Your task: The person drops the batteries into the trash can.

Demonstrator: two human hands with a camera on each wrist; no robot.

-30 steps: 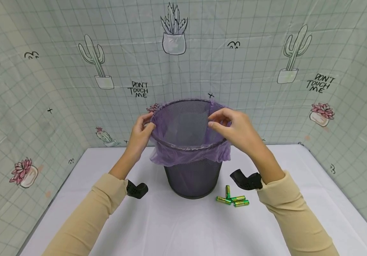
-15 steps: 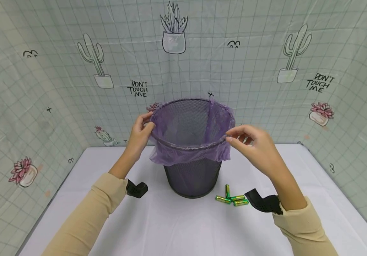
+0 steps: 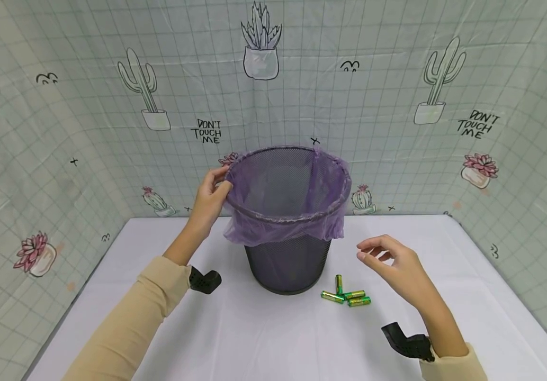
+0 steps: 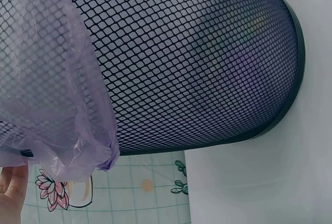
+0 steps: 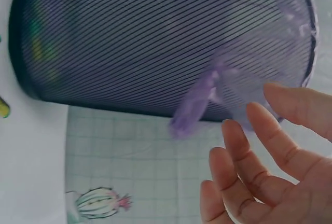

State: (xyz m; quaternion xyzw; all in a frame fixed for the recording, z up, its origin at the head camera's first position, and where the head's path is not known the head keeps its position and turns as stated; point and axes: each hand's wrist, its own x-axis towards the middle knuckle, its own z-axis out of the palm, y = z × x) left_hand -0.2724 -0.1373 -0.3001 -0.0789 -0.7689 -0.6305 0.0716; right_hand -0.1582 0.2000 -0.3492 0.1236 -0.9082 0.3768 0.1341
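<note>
A black mesh wastebasket stands upright, lined with a purple plastic bag folded over its rim. At the rim's left side my left hand grips the edge and bag, thumb on the near side. My right hand is off to the right, holding nothing, fingers loosely bent; in the right wrist view its fingers are spread near the bag. Several green and gold batteries lie on the table between basket and right hand. Green and yellow patches show blurred through the mesh near the bottom.
White cloth covers the table. Behind and at both sides hangs a pale grid-patterned curtain printed with cacti. A black wrist mount juts from the left cuff, and a similar mount from the right.
My right hand has moved from over the basket's right side, past the rim, down and to the right, away from the bag. My left hand stays on the rim; the batteries have not moved.
</note>
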